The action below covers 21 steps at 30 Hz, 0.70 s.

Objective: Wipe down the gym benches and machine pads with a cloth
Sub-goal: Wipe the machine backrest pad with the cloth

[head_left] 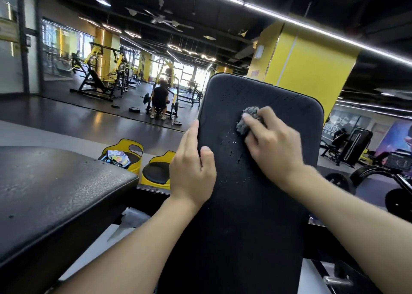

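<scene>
Cloth (247, 121): grey, bunched on upper pad (256, 204), beside droplets (231, 144)
Right hand (275, 145): fingers curled over cloth, pressing it
Left hand (192, 164): grips pad's left edge, thumb on top

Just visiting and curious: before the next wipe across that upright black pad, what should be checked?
1. Grip: right hand holds the grey cloth, pressed on the back pad: ok.
2. Steadying: left hand grips the pad's left edge: ok.
3. Pad free of droplets: not ok, some sit just below the cloth.
4. Top of pad already wiped: cannot tell.
5. Neighbouring flat bench at left wiped: cannot tell.
</scene>
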Each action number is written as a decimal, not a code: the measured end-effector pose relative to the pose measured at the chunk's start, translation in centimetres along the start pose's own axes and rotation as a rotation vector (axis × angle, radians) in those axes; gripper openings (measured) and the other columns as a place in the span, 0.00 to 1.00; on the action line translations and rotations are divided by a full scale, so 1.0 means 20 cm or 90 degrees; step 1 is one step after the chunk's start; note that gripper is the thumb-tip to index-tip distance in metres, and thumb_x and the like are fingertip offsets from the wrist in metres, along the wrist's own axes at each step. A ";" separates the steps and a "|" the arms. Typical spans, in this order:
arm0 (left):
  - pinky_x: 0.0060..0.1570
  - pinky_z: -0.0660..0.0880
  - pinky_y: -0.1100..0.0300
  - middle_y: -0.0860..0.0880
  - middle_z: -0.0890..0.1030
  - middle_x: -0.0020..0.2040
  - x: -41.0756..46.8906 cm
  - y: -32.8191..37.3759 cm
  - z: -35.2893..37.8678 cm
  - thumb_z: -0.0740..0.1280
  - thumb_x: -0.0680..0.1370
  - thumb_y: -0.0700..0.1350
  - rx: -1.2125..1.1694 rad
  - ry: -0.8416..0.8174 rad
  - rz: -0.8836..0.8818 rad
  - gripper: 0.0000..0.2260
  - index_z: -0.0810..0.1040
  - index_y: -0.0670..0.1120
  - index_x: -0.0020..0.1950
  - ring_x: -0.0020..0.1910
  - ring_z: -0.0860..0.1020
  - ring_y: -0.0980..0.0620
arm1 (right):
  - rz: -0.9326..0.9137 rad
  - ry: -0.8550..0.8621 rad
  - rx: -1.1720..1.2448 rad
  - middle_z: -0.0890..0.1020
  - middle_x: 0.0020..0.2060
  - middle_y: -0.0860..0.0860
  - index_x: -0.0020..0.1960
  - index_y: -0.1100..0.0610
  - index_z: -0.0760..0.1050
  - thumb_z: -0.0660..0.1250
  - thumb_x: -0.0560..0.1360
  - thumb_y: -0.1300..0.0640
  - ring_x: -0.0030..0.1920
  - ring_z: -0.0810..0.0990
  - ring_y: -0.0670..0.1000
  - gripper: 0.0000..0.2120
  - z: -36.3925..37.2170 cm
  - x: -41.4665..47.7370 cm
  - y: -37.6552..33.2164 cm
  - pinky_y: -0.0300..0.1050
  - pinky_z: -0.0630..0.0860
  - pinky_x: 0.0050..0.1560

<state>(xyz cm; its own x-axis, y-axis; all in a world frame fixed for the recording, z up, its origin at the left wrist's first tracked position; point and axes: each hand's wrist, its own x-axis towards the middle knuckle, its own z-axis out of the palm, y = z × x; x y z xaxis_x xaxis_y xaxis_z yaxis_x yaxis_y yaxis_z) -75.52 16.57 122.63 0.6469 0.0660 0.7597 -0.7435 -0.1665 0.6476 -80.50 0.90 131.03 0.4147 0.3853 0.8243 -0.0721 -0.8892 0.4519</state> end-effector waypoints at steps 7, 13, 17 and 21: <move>0.61 0.58 0.78 0.45 0.73 0.73 0.00 0.00 0.00 0.54 0.79 0.45 -0.017 0.008 -0.029 0.26 0.67 0.41 0.76 0.69 0.69 0.54 | -0.229 -0.038 0.012 0.81 0.49 0.56 0.58 0.58 0.80 0.61 0.76 0.61 0.35 0.77 0.58 0.14 -0.01 0.02 0.00 0.48 0.73 0.26; 0.61 0.57 0.80 0.44 0.74 0.72 0.00 -0.01 0.00 0.52 0.78 0.48 -0.023 0.014 -0.027 0.27 0.68 0.41 0.76 0.68 0.68 0.56 | -0.221 -0.029 0.029 0.81 0.48 0.57 0.58 0.61 0.80 0.63 0.76 0.62 0.35 0.76 0.58 0.13 0.01 -0.02 -0.14 0.49 0.73 0.28; 0.61 0.60 0.78 0.46 0.75 0.71 0.00 -0.01 0.00 0.50 0.77 0.50 -0.036 0.017 -0.023 0.29 0.69 0.41 0.75 0.68 0.70 0.55 | -0.201 -0.046 0.015 0.80 0.51 0.56 0.59 0.57 0.79 0.61 0.77 0.61 0.37 0.78 0.59 0.14 -0.02 0.11 0.01 0.49 0.74 0.27; 0.62 0.58 0.80 0.44 0.75 0.71 0.00 -0.01 0.00 0.50 0.77 0.50 -0.045 0.023 -0.021 0.28 0.69 0.40 0.75 0.68 0.69 0.56 | -0.082 -0.010 0.020 0.80 0.51 0.56 0.59 0.59 0.79 0.60 0.76 0.61 0.37 0.78 0.58 0.15 0.04 0.06 -0.15 0.49 0.74 0.27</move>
<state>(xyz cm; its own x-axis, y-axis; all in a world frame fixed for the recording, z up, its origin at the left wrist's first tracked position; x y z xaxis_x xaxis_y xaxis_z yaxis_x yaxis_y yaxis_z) -75.40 16.65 122.48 0.6662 0.1054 0.7383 -0.7324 -0.0944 0.6743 -79.03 3.89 130.46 0.4334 0.4932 0.7542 0.0112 -0.8398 0.5428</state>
